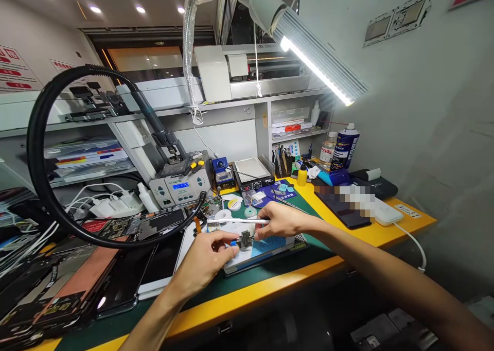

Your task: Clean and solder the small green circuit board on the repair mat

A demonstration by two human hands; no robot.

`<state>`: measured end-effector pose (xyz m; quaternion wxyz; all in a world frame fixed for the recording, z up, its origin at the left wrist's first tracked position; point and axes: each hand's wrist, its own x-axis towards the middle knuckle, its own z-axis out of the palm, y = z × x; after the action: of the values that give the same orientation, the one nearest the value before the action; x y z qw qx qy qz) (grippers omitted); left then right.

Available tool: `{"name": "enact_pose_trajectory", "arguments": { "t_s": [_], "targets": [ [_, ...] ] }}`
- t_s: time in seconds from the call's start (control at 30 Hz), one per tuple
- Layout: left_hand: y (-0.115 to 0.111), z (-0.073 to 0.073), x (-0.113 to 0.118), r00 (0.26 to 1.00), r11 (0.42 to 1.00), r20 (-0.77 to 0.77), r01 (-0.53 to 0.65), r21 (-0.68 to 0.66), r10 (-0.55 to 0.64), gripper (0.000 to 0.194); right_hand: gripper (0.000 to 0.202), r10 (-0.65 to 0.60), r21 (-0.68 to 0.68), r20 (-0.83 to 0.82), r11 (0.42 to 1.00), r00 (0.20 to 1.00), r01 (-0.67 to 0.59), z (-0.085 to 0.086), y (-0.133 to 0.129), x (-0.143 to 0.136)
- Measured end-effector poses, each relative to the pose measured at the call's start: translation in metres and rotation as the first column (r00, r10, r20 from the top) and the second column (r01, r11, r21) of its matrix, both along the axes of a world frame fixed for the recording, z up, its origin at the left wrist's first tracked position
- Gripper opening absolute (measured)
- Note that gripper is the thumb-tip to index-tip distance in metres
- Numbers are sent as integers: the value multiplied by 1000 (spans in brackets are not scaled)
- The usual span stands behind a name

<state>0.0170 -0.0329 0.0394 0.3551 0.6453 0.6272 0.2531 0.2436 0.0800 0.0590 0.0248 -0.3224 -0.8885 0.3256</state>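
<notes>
My left hand (210, 253) is closed, thumb and fingers pinching the left end of a small dark metal holder (245, 239) with a blue part (233, 243). My right hand (280, 221) is closed too. A slim white stick-like tool (239, 221) lies across its fingers and points left. The right fingertips also meet the holder's right end. What sits in the holder is too small to make out. Beneath both hands lies a white and blue box (266, 252) on a green mat (231, 292). Just behind are a white roll (223, 216) and a teal spool (250, 212).
Phones and phone parts (73, 284) are piled at the left. A thick black hose (33, 150) loops from the hot-air station (179, 186). A lit lamp (320, 63) hangs overhead. At the right are a dark phone (341, 209), a white power bank (380, 210) and a spray can (345, 147).
</notes>
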Motion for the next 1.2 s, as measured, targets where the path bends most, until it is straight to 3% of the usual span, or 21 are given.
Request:
{"name": "enact_pose_trajectory", "arguments": {
  "t_s": [0.17, 0.33, 0.53, 0.8, 0.97, 1.2],
  "targets": [
    [-1, -1, -3, 1000, 998, -25, -9, 60, 10, 37, 28, -49, 6, -110, 999, 993, 50, -1, 6, 6],
    [3, -4, -10, 991, 992, -130, 33, 122, -17, 36, 37, -135, 21, -242, 989, 961, 144, 3, 14, 40],
    [17, -2, -15, 954, 974, -286, 147, 174, -93, 35, 51, -105, -76, -145, 993, 984, 94, 16, 19, 83],
    [30, 1, -21, 926, 936, -327, 270, 225, -188, 24, 40, -21, -140, -52, 990, 998, 14, 10, 49, 68],
    [30, -12, -27, 933, 917, -298, 286, 277, -201, 21, 35, -73, -133, -57, 989, 996, 65, 0, 49, 65],
    [28, -22, -26, 938, 829, -315, 292, 477, -149, 25, 29, -152, -78, -29, 986, 988, 150, -2, 44, 74]
  ]
}}
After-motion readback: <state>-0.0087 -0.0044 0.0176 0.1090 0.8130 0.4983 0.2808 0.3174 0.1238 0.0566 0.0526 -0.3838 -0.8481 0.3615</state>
